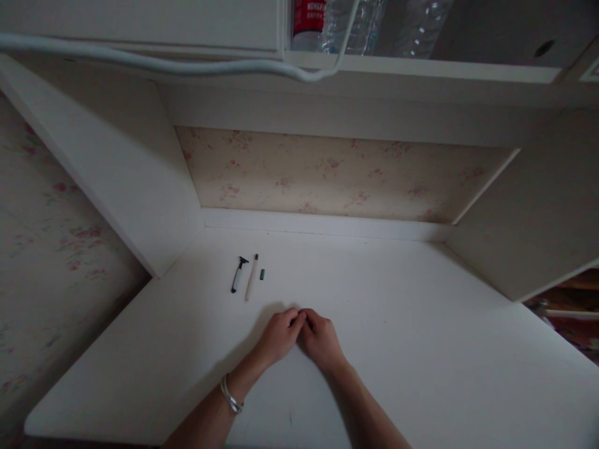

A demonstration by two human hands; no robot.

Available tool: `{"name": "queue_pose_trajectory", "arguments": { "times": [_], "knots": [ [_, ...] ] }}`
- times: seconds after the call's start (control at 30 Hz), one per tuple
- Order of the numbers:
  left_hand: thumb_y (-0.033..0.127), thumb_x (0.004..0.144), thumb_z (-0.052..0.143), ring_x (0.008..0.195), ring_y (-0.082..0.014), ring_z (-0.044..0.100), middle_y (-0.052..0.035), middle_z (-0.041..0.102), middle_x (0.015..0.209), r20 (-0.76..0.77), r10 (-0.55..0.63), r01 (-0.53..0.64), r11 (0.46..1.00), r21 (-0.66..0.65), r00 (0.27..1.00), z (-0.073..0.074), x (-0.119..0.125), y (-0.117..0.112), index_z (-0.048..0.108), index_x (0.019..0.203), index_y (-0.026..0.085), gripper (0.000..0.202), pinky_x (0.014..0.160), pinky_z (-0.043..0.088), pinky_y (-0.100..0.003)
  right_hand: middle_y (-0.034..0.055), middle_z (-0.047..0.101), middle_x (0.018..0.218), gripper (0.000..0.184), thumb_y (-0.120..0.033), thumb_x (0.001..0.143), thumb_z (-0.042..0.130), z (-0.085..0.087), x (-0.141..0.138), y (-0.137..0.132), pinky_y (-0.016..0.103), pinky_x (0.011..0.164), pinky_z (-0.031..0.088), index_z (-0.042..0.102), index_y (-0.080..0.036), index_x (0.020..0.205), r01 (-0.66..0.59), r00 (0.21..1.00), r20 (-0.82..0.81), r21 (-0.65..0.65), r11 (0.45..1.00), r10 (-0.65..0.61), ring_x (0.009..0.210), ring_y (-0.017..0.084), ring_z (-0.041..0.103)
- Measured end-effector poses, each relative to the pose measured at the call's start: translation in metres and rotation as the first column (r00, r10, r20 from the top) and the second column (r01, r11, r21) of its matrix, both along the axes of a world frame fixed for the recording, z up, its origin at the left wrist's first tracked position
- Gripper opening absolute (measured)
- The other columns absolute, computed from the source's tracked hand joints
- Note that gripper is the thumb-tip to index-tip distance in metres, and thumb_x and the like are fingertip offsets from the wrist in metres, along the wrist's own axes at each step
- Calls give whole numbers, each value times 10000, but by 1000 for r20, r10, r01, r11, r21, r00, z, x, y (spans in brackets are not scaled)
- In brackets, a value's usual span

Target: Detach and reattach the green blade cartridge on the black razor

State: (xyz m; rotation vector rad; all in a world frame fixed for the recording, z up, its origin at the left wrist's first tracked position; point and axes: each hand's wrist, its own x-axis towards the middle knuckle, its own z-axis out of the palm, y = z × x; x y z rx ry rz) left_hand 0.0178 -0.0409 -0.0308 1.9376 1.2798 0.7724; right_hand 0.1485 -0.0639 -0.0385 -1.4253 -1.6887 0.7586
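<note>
My left hand (279, 335) and my right hand (321, 338) meet over the white desk (397, 349), their fingers curled and touching at the tips. Both are closed, and whether anything is pinched between them is hidden. A silver bangle (231, 394) circles the left wrist. Beyond the left hand lies a toothbrush (251, 279) with a pale handle and dark bristles. To its left is a black and grey razor (238, 275), head pointing away. On the toothbrush's right rests a small dark piece with a teal face (262, 274), which looks like a razor blade cartridge.
White side panels (116, 162) stand at left and right of the desk. Above hangs a shelf (421, 67) with clear plastic bottles (360, 28) and a red-labelled bottle (309, 22). A white cable (187, 65) crosses in front of it. Floral wallpaper (304, 174) covers the back.
</note>
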Motion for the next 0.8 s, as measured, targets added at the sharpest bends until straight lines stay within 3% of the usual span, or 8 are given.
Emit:
{"name": "queue_pose_trajectory", "arguments": {
  "times": [0.8],
  "knots": [
    [393,933,359,595,-130,537,10,578,619,-16,-3,3,1000,2,1000,-1,1,1,559,693,185,376,547,317,-240,29,696,740,257,-211,881,406,4,-1,-1,209,590,413,660,-196,916,7,1000,18,-2,1000,-7,633,148,610]
  ]
}}
